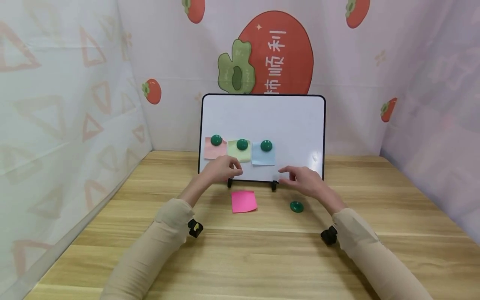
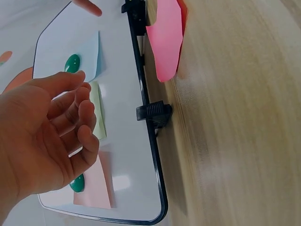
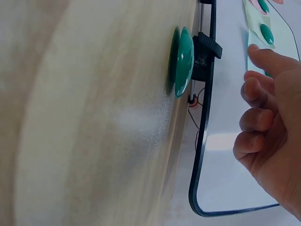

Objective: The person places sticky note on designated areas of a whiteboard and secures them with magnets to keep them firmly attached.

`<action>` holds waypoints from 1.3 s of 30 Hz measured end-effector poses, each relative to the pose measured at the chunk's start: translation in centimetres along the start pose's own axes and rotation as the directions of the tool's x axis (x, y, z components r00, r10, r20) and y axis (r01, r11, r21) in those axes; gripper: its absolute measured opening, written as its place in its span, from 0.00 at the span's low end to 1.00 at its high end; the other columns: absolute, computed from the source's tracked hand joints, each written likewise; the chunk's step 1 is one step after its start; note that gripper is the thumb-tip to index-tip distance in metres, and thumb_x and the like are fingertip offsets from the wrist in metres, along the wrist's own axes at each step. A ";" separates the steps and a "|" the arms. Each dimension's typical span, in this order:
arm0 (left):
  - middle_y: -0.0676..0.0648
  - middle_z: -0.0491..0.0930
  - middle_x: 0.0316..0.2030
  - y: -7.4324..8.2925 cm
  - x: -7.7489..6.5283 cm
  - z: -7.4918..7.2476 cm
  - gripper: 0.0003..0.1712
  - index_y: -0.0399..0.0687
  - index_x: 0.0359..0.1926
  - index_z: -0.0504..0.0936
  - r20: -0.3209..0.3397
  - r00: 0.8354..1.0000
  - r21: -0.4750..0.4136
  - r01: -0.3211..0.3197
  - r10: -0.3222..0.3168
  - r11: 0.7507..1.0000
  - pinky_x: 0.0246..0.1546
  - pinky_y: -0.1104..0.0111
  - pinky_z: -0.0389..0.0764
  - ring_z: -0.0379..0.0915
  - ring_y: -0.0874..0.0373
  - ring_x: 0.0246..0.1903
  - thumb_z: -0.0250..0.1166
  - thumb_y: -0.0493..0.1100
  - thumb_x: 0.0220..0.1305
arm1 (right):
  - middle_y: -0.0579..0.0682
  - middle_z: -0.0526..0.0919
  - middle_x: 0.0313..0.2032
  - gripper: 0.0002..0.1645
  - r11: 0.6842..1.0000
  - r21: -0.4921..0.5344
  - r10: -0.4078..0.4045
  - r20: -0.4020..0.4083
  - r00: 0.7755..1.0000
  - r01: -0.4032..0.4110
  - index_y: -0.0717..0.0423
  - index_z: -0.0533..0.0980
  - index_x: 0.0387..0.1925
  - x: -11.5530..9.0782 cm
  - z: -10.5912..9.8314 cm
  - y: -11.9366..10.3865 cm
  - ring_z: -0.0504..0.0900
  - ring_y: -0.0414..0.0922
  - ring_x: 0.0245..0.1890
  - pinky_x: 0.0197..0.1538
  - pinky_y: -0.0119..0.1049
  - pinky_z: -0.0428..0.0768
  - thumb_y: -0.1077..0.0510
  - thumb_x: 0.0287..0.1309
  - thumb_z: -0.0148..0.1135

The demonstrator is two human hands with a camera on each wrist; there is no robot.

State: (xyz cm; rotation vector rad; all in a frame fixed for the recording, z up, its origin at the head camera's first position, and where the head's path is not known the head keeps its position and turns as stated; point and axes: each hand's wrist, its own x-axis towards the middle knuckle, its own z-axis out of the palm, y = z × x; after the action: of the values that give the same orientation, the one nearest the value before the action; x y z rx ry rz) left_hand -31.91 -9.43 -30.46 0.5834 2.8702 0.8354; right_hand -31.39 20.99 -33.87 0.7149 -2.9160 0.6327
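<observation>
A whiteboard [image 1: 296, 121] with a black frame stands on the table, bearing a salmon-pink sticky note [image 1: 214, 151], a pale green one [image 1: 240, 156] and a light blue one [image 1: 263, 157], each under a green round magnet [image 1: 266, 145]. My left hand [image 2: 51, 127] is in front of the board's lower left, fingers loosely curled with nothing in them. At the lower right, my right hand [image 3: 275, 108] hovers before the board, also holding nothing, its fingers bent. Between and below the hands lies a bright pink sticky note [image 1: 243, 201]. Another green magnet [image 1: 296, 206] lies on the table below my right hand.
Black stand clips [image 1: 273, 186] hold the board's lower edge. The wooden table [image 1: 240, 266] reaches toward me. A patterned cloth [image 1: 172, 121] hangs behind the board and at both sides. Each wrist carries a small black camera [image 1: 329, 236].
</observation>
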 end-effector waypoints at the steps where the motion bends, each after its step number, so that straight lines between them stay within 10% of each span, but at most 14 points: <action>1: 0.46 0.84 0.33 -0.2 -0.2 0.1 0.12 0.49 0.44 0.85 0.008 1.000 -0.006 0.004 -0.004 1.000 0.29 0.69 0.77 0.77 0.57 0.30 0.63 0.50 0.68 | 0.45 0.76 0.26 0.26 1.000 0.001 0.000 0.007 1.000 0.000 0.49 0.78 0.60 -0.2 0.0 0.0 0.71 0.42 0.26 0.30 0.34 0.69 0.43 0.65 0.63; 17: 0.38 0.83 0.36 -2.7 -2.3 0.9 0.13 0.47 0.47 0.85 0.087 0.994 -0.209 0.079 -0.062 0.975 0.23 0.70 0.73 0.75 0.57 0.23 0.64 0.48 0.68 | 0.45 0.74 0.24 0.23 0.996 0.081 -0.033 0.060 0.998 0.029 0.53 0.81 0.55 -1.9 -0.5 1.2 0.69 0.41 0.24 0.27 0.33 0.67 0.46 0.63 0.65; 39: 0.48 0.79 0.29 -4.3 -2.0 2.1 0.12 0.46 0.46 0.84 0.150 0.985 -0.217 0.116 -0.084 0.969 0.24 0.69 0.74 0.74 0.57 0.22 0.65 0.47 0.67 | 0.45 0.74 0.26 0.24 0.967 0.253 -0.092 0.283 0.955 0.018 0.55 0.79 0.57 -3.2 -0.7 3.7 0.69 0.40 0.25 0.30 0.30 0.67 0.52 0.61 0.68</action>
State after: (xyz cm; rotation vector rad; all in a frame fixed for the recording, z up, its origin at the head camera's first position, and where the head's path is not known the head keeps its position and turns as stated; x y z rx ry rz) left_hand -31.08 -12.46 -34.57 0.4470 2.6078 1.0410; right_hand -30.29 25.61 -35.09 0.9945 -3.0990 0.9766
